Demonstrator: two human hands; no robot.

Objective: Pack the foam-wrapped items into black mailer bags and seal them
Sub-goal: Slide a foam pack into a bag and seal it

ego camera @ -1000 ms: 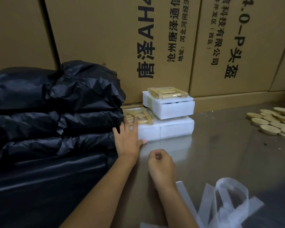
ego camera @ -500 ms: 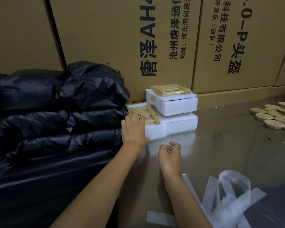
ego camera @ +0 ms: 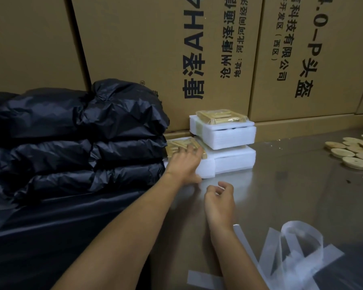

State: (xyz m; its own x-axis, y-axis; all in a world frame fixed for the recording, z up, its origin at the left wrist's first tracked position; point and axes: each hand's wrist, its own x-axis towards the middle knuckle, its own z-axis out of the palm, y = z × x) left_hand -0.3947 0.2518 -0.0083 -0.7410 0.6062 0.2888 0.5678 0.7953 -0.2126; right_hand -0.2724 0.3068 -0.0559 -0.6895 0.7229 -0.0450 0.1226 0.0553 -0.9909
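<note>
Two hands work the tabletop point(ego camera: 291, 195): your right hand point(ego camera: 219, 203) hovers empty, fingers loosely curled; beyond it your left hand point(ego camera: 183, 164) lies spread flat on the lower foam-wrapped item point(ego camera: 228, 162), long axis running left-right, toward the far edge.

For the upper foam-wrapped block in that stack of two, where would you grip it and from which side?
Grip the upper foam block by its two short side walls, coming from the front and above with both hands. It sits skewed on the lower foam block, its right and front faces clear, while cardboard boxes close off the back. Avoid the loose plastic-wrapped pack on top; the left hand rests on the lower block.
</note>
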